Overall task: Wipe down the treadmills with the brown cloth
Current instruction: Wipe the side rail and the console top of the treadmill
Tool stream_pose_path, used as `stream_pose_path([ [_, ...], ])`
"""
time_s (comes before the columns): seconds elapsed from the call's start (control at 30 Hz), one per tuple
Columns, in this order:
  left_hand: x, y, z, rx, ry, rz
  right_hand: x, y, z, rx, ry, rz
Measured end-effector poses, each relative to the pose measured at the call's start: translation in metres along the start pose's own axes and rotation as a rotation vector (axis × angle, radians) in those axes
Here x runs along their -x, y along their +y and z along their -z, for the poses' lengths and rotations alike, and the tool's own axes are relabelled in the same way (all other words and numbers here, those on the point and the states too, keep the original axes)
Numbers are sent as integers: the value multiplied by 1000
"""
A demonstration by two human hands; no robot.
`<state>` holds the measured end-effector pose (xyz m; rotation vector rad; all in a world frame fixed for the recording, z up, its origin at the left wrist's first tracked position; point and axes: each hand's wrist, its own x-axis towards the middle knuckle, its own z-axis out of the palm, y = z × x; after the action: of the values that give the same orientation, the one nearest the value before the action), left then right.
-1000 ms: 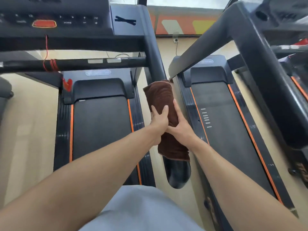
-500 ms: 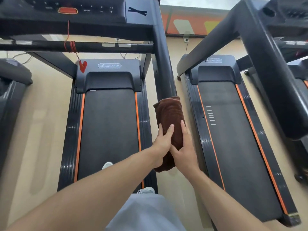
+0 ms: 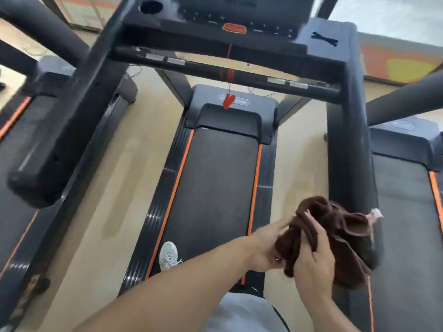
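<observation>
The brown cloth (image 3: 340, 238) is bunched loosely at the near end of the right handrail (image 3: 347, 149) of the black treadmill (image 3: 215, 178) I stand on. My left hand (image 3: 268, 248) pinches the cloth's left side. My right hand (image 3: 314, 257) grips its middle from below. A pale tag sticks out of the cloth at its right edge. The cloth hides the rail's tip.
The console (image 3: 235, 27) with a red button and a hanging red safety clip (image 3: 228, 100) lies ahead. The left handrail (image 3: 57, 140) juts toward me. More treadmills stand on both sides (image 3: 407, 212). My white shoe (image 3: 168, 256) rests on the belt's left edge.
The cloth slid down the right handrail to its end and came loose into a bunch in both hands. My view swung left, centring this treadmill.
</observation>
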<state>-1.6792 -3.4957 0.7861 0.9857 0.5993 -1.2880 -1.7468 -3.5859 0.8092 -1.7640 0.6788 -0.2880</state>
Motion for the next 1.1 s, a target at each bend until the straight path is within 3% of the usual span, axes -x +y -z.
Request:
stream_pose_path([
  [0.13, 44, 36, 87, 224, 324, -257, 5, -50, -120, -150, -271, -90],
  [0.37, 194, 111, 246, 179, 912, -970, 38, -141, -296, -293, -680, 18],
  [0.5, 284, 126, 290, 313, 1057, -1243, 66, -217, -361, -375, -1030, 107],
  [0.63, 346, 108, 324, 433, 1112, -1431, 76, -272, -406, -279, -1366, 28],
  [0.7, 366, 100, 351, 474, 1173, -1388, 77, -285, -432, -209, -1478, -30],
  [0.77, 367, 94, 395, 496, 1233, -1238, 71, -283, -455, -111, -1478, -64],
  [0.87, 347, 83, 440, 463, 1394, -883, 51, -253, -481, 386, -1241, 225],
  [0.93, 330, 83, 449, 301, 1452, -851, 48, -223, -480, 684, -1059, 307],
  [1.0, 313, 96, 449, 76, 1401, -870, 54, -196, -472, 618, -1045, 190],
  [1.1, 296, 118, 447, -213, 1233, -719, 78, -177, -469, 371, -1043, -142],
])
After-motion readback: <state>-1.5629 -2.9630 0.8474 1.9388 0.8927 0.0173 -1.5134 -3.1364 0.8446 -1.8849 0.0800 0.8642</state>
